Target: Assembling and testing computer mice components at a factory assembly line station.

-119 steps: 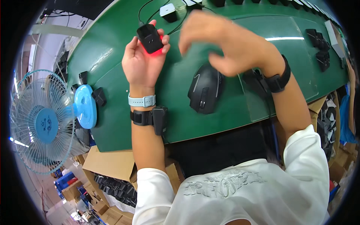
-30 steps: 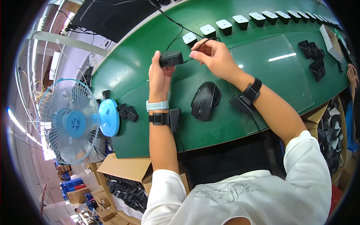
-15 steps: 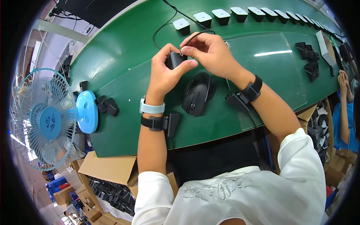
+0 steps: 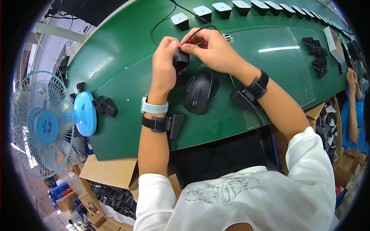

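Observation:
My left hand (image 4: 164, 65) is wrapped around a small black block-shaped device (image 4: 181, 60), held above the green table. At the device's top edge, my right hand (image 4: 216, 50) pinches the end of a thin black cable (image 4: 199, 29); the fingers hide the plug itself. A small red glow shows where the right fingertips meet the device. Just beyond the right hand lies a small metal connector piece (image 4: 228, 37). Below the hands a large black computer mouse (image 4: 200, 91) rests on the table.
White-topped black devices (image 4: 202, 12) form a row along the far side of the green table (image 4: 135, 127). Black parts (image 4: 106, 106) lie at left beside a blue fan (image 4: 47, 125), more (image 4: 319, 65) at right. Open cartons (image 4: 110, 171) stand below the table edge. A co-worker's hands (image 4: 351, 81) show far right.
My left hand has turned the device, its fingers now wrapped further round it. Both hands have shifted slightly left and away from me. A red glow now shows at the device.

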Motion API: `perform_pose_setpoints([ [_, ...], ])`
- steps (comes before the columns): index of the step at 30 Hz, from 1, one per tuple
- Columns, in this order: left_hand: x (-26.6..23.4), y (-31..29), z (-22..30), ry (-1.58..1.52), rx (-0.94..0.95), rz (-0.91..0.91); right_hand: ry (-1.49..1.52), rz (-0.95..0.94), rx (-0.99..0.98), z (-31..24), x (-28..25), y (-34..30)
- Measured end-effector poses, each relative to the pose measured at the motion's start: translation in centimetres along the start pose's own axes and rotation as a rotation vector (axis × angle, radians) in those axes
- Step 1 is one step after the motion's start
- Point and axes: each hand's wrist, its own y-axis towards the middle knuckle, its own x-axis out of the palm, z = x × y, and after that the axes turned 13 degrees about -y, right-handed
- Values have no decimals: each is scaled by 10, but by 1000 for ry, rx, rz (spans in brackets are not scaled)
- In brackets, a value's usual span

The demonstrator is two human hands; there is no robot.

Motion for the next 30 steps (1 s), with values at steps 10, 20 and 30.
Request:
perform_pose_setpoints([
  [10,-37,9,-7,-1197,-59,-7,-627,-739,-476,-15,-20,-19],
  [20,-21,6,2,-668,58,-14,245,25,-107,0,-19,7],
  [30,-15,1,-2,-623,-2,-88,60,153,-122,-6,-12,-4],
])
